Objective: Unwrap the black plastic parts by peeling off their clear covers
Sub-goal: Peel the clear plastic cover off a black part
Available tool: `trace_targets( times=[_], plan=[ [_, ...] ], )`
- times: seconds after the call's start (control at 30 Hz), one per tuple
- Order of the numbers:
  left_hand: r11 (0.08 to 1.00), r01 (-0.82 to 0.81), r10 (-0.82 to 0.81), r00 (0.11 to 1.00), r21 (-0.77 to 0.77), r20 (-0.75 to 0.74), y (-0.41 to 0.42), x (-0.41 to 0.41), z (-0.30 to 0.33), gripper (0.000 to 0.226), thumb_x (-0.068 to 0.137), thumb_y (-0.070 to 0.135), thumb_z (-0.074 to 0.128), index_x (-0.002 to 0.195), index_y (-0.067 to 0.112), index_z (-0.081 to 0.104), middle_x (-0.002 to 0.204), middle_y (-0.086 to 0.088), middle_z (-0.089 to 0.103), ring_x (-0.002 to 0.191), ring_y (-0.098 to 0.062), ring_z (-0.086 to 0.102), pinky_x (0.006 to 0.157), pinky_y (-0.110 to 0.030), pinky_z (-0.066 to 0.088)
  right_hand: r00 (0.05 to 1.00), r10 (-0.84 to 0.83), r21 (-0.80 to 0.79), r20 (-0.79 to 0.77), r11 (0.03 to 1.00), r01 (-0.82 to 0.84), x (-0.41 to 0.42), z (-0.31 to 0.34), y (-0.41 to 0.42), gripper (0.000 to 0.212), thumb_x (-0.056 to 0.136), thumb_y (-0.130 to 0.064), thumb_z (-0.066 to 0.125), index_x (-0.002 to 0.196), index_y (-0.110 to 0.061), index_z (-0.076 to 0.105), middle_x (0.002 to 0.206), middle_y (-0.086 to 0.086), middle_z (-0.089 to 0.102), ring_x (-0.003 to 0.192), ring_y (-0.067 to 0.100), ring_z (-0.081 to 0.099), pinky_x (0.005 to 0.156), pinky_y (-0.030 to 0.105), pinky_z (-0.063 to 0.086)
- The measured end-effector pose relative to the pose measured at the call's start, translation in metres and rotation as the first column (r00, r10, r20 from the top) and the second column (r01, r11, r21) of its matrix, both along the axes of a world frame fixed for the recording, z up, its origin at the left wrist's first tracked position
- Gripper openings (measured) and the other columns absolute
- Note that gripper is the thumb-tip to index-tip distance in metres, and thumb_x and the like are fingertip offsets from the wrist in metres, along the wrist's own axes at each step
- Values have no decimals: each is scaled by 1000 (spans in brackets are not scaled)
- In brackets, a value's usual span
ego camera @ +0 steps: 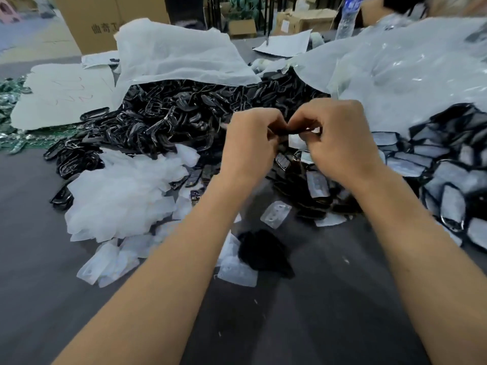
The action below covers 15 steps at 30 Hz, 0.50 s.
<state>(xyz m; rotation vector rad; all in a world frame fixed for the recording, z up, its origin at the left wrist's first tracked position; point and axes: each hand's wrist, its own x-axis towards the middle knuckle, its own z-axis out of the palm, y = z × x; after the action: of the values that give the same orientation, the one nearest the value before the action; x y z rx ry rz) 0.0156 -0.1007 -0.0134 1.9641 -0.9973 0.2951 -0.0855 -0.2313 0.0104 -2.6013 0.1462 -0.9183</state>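
My left hand (pixel 250 143) and my right hand (pixel 340 138) meet above the table's middle, both pinching one small black plastic part (pixel 292 132) between curled fingers. A bit of its clear cover (pixel 297 140) hangs under it. A big heap of bare black parts (pixel 168 119) lies behind and to the left. Black parts with clear covers on them (pixel 445 175) are piled at the right. Peeled clear covers (pixel 118 193) form a white mound at the left, with loose ones (pixel 275 214) below my hands.
White plastic bags (pixel 179 54) drape over the heaps at the back. A black cloth-like lump (pixel 263 251) lies on the dark grey table (pixel 52 272) between my forearms. Cardboard boxes (pixel 89 19) and a water bottle (pixel 347 17) stand behind. Green parts (pixel 10 101) sit far left.
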Motion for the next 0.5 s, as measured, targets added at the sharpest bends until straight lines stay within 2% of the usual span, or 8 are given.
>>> trace_targets(
  times=[0.1,0.2,0.3,0.43,0.5],
  plan=[
    [995,86,-86,996,43,-4,-37,-13,3,16,84,1,75,94,11,80,87,-4,76,83,-23,70,77,-40,57,984,-174,-14,38,985,174,-18,-3,-21,40,76,15,63,98,-14,80,95,5,76,89,25,68,79,39,56],
    [968,142,-154,987,209,45,-57,-18,4,16,92,12,71,105,14,79,98,-6,75,95,-26,68,84,-40,54,957,-271,-19,-103,962,271,-28,-4,-33,45,76,13,58,102,-16,80,99,8,76,93,30,68,82,39,56],
    [946,169,-192,980,278,58,-53,-18,5,27,94,10,67,118,18,77,111,-3,75,108,-22,65,90,-31,50,933,-261,11,-248,962,273,-31,2,-38,51,76,14,53,102,-19,82,98,9,76,92,27,67,83,31,53],
    [970,131,-144,988,204,48,-26,-14,7,36,94,2,63,127,14,72,118,-3,74,107,-18,66,97,-31,51,950,-273,-11,-149,962,274,-28,19,-30,44,81,12,52,96,-18,82,96,6,77,91,25,69,89,36,56],
    [979,88,-95,995,186,30,-7,-8,4,35,93,0,61,123,14,73,109,-2,74,100,-16,67,93,-35,54,975,-151,-12,-164,988,151,-23,26,-14,41,80,9,56,93,-20,81,89,-1,77,84,17,69,86,35,57]
  ],
)
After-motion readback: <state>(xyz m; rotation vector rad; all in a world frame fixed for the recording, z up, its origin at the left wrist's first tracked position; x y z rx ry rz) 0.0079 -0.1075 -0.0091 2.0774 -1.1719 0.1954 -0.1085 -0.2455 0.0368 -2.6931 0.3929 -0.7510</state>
